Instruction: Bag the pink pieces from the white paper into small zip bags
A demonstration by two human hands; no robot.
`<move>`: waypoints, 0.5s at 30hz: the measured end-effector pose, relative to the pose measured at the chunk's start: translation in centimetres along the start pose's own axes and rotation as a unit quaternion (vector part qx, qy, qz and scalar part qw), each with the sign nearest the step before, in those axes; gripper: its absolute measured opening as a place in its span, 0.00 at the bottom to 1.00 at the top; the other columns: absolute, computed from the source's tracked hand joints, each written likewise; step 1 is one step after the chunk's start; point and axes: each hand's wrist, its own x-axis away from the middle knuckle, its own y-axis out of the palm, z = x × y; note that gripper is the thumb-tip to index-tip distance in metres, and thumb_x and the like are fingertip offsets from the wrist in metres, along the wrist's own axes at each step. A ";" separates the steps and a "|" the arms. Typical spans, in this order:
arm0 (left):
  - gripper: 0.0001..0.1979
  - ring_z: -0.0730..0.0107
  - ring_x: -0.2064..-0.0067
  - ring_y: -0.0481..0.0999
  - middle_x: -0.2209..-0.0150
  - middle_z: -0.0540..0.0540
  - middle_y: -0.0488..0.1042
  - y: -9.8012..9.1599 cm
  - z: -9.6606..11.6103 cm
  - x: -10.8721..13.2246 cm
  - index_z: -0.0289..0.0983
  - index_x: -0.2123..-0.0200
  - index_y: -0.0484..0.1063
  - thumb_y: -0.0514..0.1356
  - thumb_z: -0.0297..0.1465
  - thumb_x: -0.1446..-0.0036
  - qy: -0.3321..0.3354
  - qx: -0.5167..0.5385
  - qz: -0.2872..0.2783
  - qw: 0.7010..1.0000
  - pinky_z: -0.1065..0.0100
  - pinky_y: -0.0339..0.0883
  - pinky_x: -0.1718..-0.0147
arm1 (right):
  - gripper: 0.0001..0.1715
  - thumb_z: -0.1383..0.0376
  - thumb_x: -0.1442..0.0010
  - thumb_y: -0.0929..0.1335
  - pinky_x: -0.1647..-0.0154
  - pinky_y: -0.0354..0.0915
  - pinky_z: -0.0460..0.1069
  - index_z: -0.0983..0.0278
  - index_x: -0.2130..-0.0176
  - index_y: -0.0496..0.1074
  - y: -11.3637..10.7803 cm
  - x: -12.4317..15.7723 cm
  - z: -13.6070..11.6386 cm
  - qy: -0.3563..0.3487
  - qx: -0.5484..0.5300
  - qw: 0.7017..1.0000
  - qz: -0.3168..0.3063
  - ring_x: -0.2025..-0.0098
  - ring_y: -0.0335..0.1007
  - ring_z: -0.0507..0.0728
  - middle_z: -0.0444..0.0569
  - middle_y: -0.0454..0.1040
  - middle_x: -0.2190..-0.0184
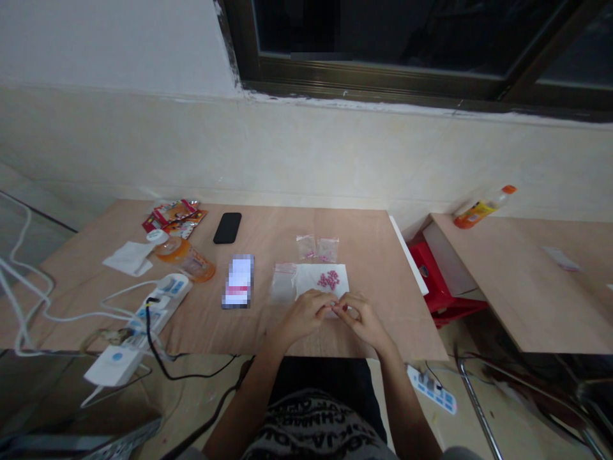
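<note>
My left hand (307,315) and my right hand (364,319) meet at the near edge of a white sheet of paper (306,276). Both are closed in a pinch, fingertips almost touching; what sits between them is too small to make out. Just beyond the fingers, a cluster of small pink beads (328,279) lies on the paper. A clear zip bag (284,285) rests flat at the paper's left side. Behind the paper are two little clear bags, a left one (305,246) and a right one (328,249), with some pink pieces inside.
Left of the paper lie a lit phone (238,281), a black phone (227,228), a tipped orange drink bottle (186,257), snack packets (175,217), a tissue (129,257) and a power strip (143,326) with cables. Across a gap, another table (541,275) holds a second bottle (481,209).
</note>
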 end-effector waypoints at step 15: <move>0.13 0.66 0.55 0.76 0.58 0.46 0.79 0.1 0.8 0.5 0.40 0.54 0.74 0.50 0.30 0.34 -0.004 -0.020 0.022 1.000 0.64 0.69 0.52 | 0.15 0.57 0.34 0.65 0.60 0.62 0.52 0.61 0.70 0.72 -0.4 0.4 -0.2 -0.011 0.012 1.000 0.018 0.66 0.70 0.57 0.47 0.74 0.71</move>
